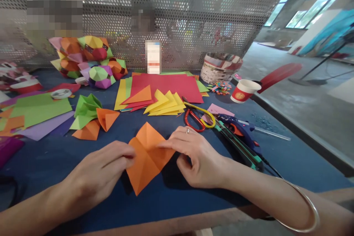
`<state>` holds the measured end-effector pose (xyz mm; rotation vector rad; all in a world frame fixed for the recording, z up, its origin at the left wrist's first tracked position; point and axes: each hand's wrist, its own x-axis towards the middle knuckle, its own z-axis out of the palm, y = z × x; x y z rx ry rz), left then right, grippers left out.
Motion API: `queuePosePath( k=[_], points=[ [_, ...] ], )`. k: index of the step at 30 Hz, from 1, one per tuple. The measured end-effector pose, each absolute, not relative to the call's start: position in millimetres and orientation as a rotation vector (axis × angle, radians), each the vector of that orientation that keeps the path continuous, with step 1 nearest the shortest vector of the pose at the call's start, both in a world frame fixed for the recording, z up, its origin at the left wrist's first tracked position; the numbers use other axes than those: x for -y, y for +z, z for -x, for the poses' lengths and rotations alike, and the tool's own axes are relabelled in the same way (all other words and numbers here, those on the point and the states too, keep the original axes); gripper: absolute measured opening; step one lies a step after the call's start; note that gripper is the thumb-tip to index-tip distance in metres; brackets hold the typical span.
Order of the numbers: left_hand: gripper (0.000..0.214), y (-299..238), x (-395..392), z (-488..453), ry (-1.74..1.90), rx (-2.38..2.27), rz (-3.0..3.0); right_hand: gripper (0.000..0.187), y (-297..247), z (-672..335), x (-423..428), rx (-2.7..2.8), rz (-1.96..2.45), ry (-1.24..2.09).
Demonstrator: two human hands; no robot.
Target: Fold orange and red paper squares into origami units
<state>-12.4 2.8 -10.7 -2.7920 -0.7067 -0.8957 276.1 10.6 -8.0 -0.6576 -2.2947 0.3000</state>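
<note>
Between my hands is a creased orange paper square (145,156), partly folded, its corners raised off the blue table. My left hand (95,171) pinches its left corner between thumb and fingers. At the right side, my right hand (197,155) has its index finger laid along the paper's upper right part, the thumb curled below; whether it grips the edge is hard to see. Beyond the paper lie folded yellow paper triangles (168,103) and an orange triangle (141,95). Folded green paper (87,108) and a folded orange piece (107,118) sit to the left.
Red-and-yellow scissors (200,118), a green box cutter (238,143) and a blue glue gun (240,129) lie right of my right hand. Behind are red paper sheets (177,81), a paper cup (245,90), a woven basket (219,68) and colourful paper balls (96,53). A mesh panel (177,7) stands behind.
</note>
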Motion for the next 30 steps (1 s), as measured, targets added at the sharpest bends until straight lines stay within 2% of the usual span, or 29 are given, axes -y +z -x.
queuePosePath(
  k=[6, 12, 17, 20, 24, 30],
  points=[
    [0.030, -11.3, -2.2, 15.8, -0.991, 0.759, 2.886, 0.028, -7.7, -272.4, -9.6, 2.264, 0.725, 0.209],
    [0.026, -8.9, -8.9, 13.4, -0.893, 0.630, 2.880, 0.033, -3.5, -272.9, -4.6, 2.386, 0.636, 0.101],
    [0.036, -9.1, -7.2, 15.2, -0.758, 0.598, 2.998, 0.023, -7.8, -273.8, -5.5, 2.432, 0.528, 0.240],
    [0.025, -5.3, -2.2, 9.9, -0.730, 0.553, 3.027, 0.016, -8.7, -273.9, -5.5, 2.469, 0.521, 0.304],
    [0.023, -4.0, 6.4, 6.0, -0.868, 0.611, 2.936, 0.023, -7.0, -273.0, -1.8, 2.452, 0.552, 0.337],
    [0.022, -22.2, 20.1, 12.6, -1.183, 0.937, 3.008, 0.035, -4.2, -267.0, 10.0, 2.368, 0.668, 0.475]
  ],
)
